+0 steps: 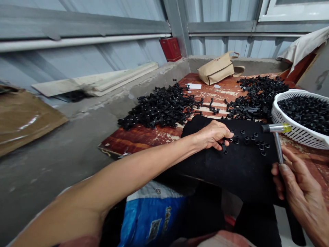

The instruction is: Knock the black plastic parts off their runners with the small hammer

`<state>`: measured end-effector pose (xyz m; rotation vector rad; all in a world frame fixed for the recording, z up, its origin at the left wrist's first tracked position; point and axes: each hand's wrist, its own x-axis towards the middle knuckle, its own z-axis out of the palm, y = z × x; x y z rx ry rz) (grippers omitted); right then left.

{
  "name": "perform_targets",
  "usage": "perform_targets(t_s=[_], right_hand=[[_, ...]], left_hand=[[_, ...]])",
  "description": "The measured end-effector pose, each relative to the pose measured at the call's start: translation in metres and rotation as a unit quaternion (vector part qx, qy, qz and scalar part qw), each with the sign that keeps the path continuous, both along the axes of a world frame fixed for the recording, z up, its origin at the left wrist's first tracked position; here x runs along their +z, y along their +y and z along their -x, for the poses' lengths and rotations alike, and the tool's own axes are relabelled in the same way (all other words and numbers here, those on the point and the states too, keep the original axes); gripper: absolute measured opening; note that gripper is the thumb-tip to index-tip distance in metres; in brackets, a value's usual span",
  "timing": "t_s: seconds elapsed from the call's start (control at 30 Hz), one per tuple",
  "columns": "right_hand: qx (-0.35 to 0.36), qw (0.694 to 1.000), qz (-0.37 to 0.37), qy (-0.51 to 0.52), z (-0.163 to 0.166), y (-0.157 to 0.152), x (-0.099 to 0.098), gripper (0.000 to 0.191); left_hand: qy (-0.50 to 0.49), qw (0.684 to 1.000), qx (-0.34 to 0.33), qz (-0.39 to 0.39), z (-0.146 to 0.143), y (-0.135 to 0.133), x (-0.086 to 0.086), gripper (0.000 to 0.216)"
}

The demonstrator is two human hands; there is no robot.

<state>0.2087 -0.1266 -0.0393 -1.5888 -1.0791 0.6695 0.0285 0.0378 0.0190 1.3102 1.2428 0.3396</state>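
My right hand (299, 187) grips the metal handle of a small hammer (279, 145); its head has a black face on one end and a yellow one on the other. My left hand (217, 133) pinches a small black part (224, 147) with a ringed end, low over a black cloth (221, 175). Several small round black pieces (246, 138) lie scattered on the cloth between my hands. The hammer head is raised over the cloth's right edge, apart from the pieces.
A heap of black parts (161, 106) lies at the left of the worn red tabletop (138, 139), another heap (257, 92) at the back right. A white basket (279, 111) full of black pieces stands at right. A tan bag (217, 70) lies behind; a blue sack (146, 216) is below.
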Motion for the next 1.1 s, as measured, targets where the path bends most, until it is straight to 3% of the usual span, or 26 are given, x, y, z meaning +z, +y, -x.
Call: perform_targets(t_s=[1.1], right_hand=[[-0.004,1.000,-0.004,-0.002,0.0015,-0.0014,0.0032,0.055]], left_hand=[[-0.025,0.999,0.005,0.024,-0.0015,-0.0007,-0.0048,0.010]])
